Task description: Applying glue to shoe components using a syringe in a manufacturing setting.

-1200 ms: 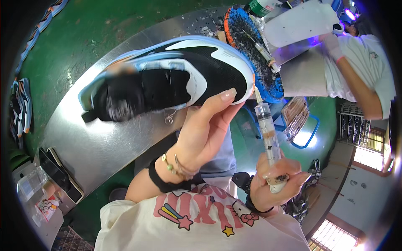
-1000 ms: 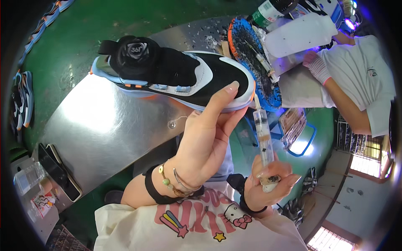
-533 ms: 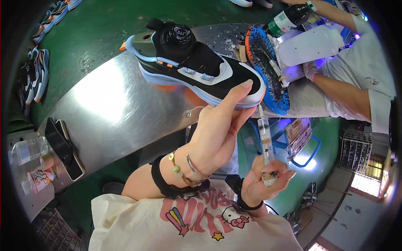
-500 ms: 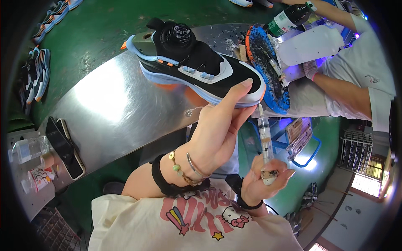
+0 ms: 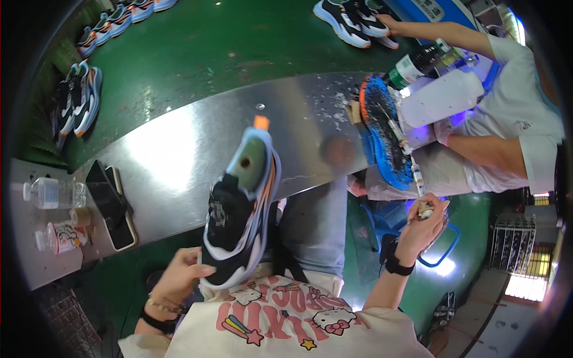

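My left hand (image 5: 184, 271) grips a sneaker (image 5: 234, 230) by its toe, close to my body. The shoe is black and white with a light blue edge, a green lining and an orange heel tab, and its heel points away from me. Off to the right, my right hand (image 5: 421, 227) is closed round a clear syringe (image 5: 417, 174). The syringe tip points up beside the edge of a blue and orange sole-shaped piece (image 5: 385, 164) covered in black residue. Another slim tool lies on that piece.
A metal bench (image 5: 197, 170) spans the middle. Phones (image 5: 116, 212) and plastic bottles (image 5: 57, 194) lie at left. A dark bottle (image 5: 412, 65) and a white jug (image 5: 441, 95) stand at right near a co-worker, whose hand (image 5: 387, 24) touches sneakers (image 5: 343, 24). More sneakers (image 5: 80, 98) line the far left.
The sneaker has come down and left toward my body and turned heel-away, with my left hand still on its toe. My right hand has moved right and up with the syringe, away from the shoe.
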The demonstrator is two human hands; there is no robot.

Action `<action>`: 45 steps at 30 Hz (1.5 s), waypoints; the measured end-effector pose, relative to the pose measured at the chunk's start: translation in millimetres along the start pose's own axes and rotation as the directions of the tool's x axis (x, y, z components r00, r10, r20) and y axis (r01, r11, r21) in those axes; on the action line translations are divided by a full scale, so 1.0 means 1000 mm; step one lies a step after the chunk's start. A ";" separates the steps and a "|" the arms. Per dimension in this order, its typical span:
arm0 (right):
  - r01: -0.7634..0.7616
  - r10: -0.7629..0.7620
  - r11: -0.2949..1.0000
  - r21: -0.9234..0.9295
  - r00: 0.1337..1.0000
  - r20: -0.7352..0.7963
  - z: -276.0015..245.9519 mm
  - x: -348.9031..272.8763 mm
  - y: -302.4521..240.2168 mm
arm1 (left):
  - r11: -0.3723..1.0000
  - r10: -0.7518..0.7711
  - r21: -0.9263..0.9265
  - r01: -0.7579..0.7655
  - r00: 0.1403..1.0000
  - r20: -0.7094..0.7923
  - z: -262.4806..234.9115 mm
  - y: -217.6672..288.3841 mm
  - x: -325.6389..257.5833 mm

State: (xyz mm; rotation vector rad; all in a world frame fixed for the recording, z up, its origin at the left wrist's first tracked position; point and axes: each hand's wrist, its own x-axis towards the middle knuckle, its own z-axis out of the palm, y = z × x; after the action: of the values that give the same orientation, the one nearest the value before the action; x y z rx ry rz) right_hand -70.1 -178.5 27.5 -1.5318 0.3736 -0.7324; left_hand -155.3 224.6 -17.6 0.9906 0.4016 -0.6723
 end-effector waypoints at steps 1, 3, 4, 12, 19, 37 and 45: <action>-0.005 0.005 1.000 0.007 1.000 0.013 -0.003 0.007 0.006 | 0.988 0.039 0.154 -0.031 0.998 -0.052 -0.010 0.013 -0.014; -0.129 0.121 0.984 0.119 0.990 0.074 -0.004 0.013 0.023 | 0.942 0.192 0.326 -0.077 0.922 -0.337 -0.011 0.029 -0.035; -0.173 0.165 0.980 0.097 0.982 0.088 -0.002 0.011 0.027 | 0.903 0.291 0.417 -0.105 0.864 -0.412 -0.017 0.031 -0.036; 0.077 -0.033 0.950 -0.303 0.988 0.148 0.003 -0.015 0.011 | 0.598 0.786 0.293 -0.746 0.473 -0.399 -0.019 0.056 0.071; 0.286 -0.249 0.958 -0.003 0.840 0.483 0.068 -0.031 -0.001 | 0.555 0.783 0.066 -0.829 0.495 -0.377 -0.019 0.058 0.090; 0.011 -0.225 0.974 0.225 0.091 0.970 0.207 -0.070 -0.004 | 0.550 0.808 0.054 -0.834 0.514 -0.289 -0.023 0.054 0.088; 0.286 -0.276 0.929 0.235 0.112 0.955 0.212 -0.073 -0.010 | 0.518 0.830 0.015 -0.855 0.499 -0.248 -0.023 0.059 0.087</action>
State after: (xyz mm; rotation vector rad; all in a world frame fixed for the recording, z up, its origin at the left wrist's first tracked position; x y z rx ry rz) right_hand 10.3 31.0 29.9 -1.7744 -0.9949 0.1663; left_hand -51.8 237.3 -44.0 1.0149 0.0935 0.3880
